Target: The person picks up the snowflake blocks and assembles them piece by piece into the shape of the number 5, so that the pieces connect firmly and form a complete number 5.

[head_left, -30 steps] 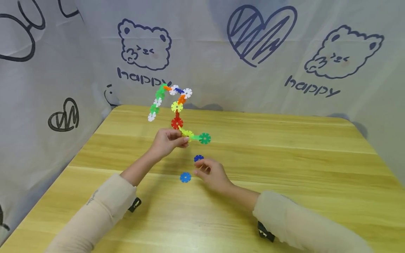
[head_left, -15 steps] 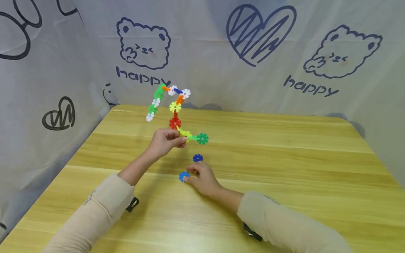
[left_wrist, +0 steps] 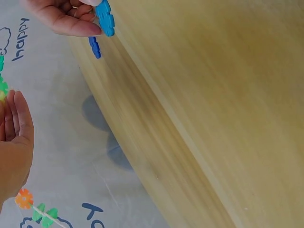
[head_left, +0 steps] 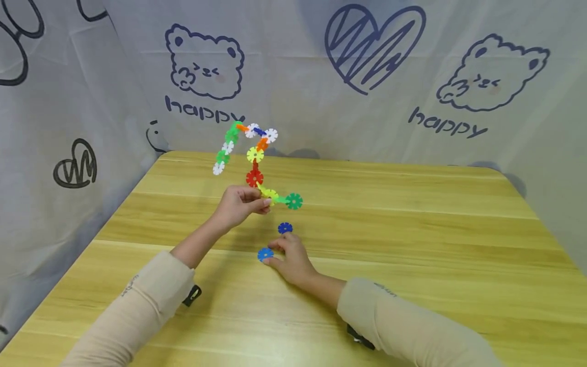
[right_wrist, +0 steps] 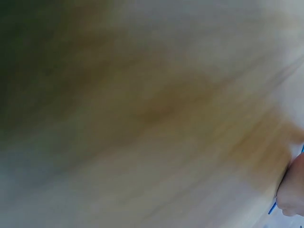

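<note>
My left hand (head_left: pixel 238 206) pinches a yellow piece near the lower end of a chain of interlocking plastic discs (head_left: pixel 255 178), held above the table. The chain rises through red, yellow and orange, bends over at the top, and hangs down on the left in green and white. A dark green disc (head_left: pixel 294 201) ends it on the right. Thumb and finger of my right hand (head_left: pixel 293 260) are at the edges of a light blue disc (head_left: pixel 265 254), pinching it at the table. Just beyond that hand lies a dark blue disc (head_left: pixel 285 228). The right wrist view is mostly blurred tabletop.
Both discs are on a wooden table (head_left: pixel 412 229), whose far edge meets a pale cloth backdrop (head_left: pixel 293 76) with drawn bears and hearts. Dark straps show beneath both sleeves.
My right hand has moved left and toward me, from beside the dark blue disc to the light blue one, and its thumb and finger now meet that disc. My left hand stays nearly still.
</note>
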The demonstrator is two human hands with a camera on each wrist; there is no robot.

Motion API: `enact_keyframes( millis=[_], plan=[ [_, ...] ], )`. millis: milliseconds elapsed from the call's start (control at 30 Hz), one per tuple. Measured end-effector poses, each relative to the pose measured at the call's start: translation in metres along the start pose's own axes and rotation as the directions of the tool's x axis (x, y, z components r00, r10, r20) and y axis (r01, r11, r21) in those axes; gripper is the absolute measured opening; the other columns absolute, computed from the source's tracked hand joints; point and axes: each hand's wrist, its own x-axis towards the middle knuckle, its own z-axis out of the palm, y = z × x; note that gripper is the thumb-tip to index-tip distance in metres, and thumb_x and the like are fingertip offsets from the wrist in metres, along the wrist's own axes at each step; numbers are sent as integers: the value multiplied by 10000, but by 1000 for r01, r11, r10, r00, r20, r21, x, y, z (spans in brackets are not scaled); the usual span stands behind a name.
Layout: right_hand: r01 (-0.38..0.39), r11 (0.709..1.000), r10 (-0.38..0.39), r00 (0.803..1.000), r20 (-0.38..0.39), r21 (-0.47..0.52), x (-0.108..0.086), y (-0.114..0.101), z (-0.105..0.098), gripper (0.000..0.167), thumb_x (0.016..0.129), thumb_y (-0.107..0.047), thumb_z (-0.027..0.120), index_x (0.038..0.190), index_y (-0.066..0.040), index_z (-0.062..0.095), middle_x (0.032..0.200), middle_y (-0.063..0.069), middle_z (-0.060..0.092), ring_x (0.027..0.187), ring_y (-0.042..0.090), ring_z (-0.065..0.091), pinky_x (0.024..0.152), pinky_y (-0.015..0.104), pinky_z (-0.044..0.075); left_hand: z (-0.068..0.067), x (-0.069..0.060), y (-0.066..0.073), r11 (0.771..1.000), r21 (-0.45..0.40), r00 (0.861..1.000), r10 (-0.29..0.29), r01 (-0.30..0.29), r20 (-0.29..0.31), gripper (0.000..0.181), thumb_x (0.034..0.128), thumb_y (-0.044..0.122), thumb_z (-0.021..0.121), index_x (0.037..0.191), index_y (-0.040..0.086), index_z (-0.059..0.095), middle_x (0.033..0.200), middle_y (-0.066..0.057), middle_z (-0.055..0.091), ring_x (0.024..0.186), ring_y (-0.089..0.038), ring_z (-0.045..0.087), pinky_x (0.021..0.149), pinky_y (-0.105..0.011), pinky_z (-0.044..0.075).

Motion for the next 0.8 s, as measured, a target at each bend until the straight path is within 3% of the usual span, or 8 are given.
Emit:
enact_keyframes(
  millis=[267,467,800],
  plan=[
    [-9,1000,9,1000,10,-12,0,-2,-1,233,766,-79,741,955,28,656,939,110,579,892,202,505,781,257,440,0,-1,3,1000,8,1000,-12,12,4,183,885,42,609,931,-133,629,748,0,692,682,-60,667,799,-399,565],
    [-10,1000,10,1000,1,-9,-1,-5,-3,247,766,-63,737,952,18,597,933,117,581,869,196,499,763,239,433,2,0,4,1000,7,1000,7,-7,5,172,881,33,610,905,-137,630,777,-71,697,680,-59,663,800,-434,559],
    [20,1000,-20,999,37,-22,-3,-5,-8,240,775,-44,718,967,29,593,856,99,555,822,169,482,736,216,419,5,2,9,1000,16,1000,17,-17,8,155,878,28,613,901,-124,632,799,-114,690,675,-53,656,750,-334,581]
  ],
)
